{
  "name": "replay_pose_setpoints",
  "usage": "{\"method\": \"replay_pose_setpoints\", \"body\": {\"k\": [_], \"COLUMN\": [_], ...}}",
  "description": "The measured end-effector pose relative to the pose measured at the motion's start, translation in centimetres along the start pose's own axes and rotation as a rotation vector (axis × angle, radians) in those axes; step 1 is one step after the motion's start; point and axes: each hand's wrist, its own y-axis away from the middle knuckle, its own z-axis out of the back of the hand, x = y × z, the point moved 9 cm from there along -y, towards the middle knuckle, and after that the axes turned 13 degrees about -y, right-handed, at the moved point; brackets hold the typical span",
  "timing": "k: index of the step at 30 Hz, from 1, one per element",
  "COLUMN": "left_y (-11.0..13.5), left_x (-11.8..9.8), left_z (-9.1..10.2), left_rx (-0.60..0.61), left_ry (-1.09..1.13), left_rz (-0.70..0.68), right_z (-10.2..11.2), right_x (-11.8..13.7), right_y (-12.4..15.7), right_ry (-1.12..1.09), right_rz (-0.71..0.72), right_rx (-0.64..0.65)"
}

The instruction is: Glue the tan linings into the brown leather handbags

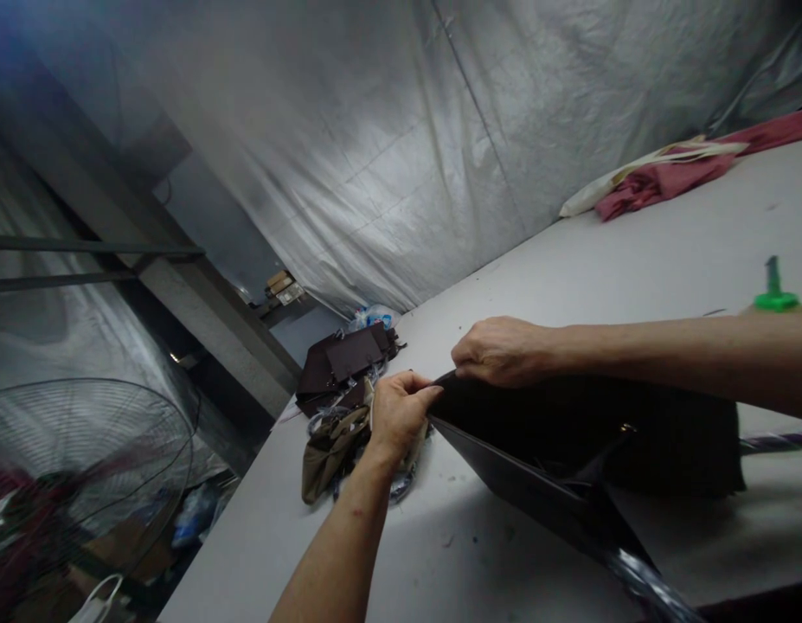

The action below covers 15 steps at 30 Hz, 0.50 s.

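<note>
A dark brown, almost black bag (510,463) stands on the white table with its mouth spread apart. At its far corner my left hand (401,411) pinches the rim between thumb and fingers. Just to the right, my right hand (504,350) is closed over the top edge of the same bag. A small metal fitting (627,428) glints on the bag's inner side. Something wrapped in clear plastic (644,580) hangs at the near end. The bag's bottom is in deep shadow.
Beyond my left hand lie stacked dark brown bags (352,355) and an olive cloth piece (332,450). Pink cloth (666,182) rests along the silver sheeting (401,156). A green-capped bottle (775,298) is at right. Left of the table (245,554) stands a wire-caged fan (82,476).
</note>
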Motion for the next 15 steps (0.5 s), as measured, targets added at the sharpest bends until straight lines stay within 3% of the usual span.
{"method": "replay_pose_setpoints", "body": {"k": [4, 8, 15], "left_y": [0.5, 1.1, 2.9], "left_x": [-0.9, -1.5, 2.4], "left_z": [0.0, -0.2, -0.5], "left_rx": [-0.021, 0.001, 0.083], "left_ry": [-0.006, -0.009, 0.361], "left_rz": [-0.015, -0.040, 0.146], "right_z": [0.0, 0.1, 0.2], "right_x": [1.0, 1.9, 1.9], "right_y": [0.2, -0.5, -0.7], "right_ry": [-0.140, -0.130, -0.021], "right_rz": [0.066, 0.087, 0.089], "right_rx": [0.064, 0.048, -0.055]}}
